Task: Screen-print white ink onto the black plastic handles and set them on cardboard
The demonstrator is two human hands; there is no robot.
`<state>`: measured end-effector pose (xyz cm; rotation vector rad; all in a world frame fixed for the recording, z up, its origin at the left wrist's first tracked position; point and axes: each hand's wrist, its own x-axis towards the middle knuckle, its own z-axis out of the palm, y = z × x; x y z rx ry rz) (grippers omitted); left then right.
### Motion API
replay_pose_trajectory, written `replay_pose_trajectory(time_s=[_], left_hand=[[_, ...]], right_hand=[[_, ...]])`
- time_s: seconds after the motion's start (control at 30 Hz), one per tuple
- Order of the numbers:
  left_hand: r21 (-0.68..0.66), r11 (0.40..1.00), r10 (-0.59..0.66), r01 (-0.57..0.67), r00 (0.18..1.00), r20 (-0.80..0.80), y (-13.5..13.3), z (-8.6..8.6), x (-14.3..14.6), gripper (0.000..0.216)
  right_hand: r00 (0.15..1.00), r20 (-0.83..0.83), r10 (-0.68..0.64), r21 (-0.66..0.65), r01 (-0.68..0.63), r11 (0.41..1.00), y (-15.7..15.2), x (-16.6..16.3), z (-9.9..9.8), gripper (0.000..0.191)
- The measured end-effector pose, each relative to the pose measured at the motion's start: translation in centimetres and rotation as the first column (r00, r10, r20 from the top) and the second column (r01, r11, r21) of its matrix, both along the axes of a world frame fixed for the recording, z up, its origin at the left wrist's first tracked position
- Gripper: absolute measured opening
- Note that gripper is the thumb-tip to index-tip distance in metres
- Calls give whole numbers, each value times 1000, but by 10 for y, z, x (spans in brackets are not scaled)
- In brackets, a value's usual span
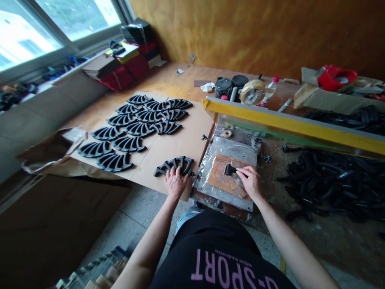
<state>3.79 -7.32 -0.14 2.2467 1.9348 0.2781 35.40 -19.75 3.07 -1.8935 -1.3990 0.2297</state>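
Note:
My left hand rests on a black fan-shaped plastic part that lies on the cardboard sheet. My right hand holds a small black piece down on a brown pad, which sits on a plastic-wrapped metal plate. Several more fan-shaped parts lie in rows farther back on the cardboard.
A heap of black plastic pieces fills the table at right. A yellow bar crosses above the plate. Behind it stand a tape roll, black jars and a bottle. A red object sits on boxes at back right.

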Motion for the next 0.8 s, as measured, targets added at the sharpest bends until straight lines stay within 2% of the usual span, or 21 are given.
replay_pose_trajectory(time_s=[0.07,0.13,0.2,0.27,0.37,0.47,0.53,0.63,0.7,0.8], left_hand=[[6,1000,10,-10,1000,-24,6,0,2,63],[7,1000,29,-28,999,-45,10,2,3,59],[6,999,41,-41,998,-56,13,5,3,55],[5,999,37,-36,998,-54,15,5,3,52],[-4,1000,22,-23,999,-38,18,3,-1,50],[-21,1000,-20,20,1000,-15,23,-2,-11,47],[-23,995,-101,101,995,10,34,-4,-22,43],[-4,958,-285,285,957,57,69,-6,-45,42],[19,924,-382,382,921,73,104,-6,-63,48],[35,886,-463,462,884,63,163,-6,-86,54]], right_hand=[[985,171,19,-19,-16,1000,0,-4,5,24],[950,306,62,-13,-61,998,4,-13,17,24],[929,339,145,-2,-153,988,14,-36,31,24],[918,268,294,-31,-297,955,34,-72,40,23],[852,154,501,-226,-463,857,78,-133,40,23],[813,164,559,-512,-414,752,122,-177,33,30],[794,141,592,-634,-387,670,144,-193,29,36],[778,32,627,-682,-441,583,165,-206,23,36],[774,-34,632,-654,-495,572,177,-215,19,35],[773,-104,625,-603,-549,578,204,-235,12,39]])
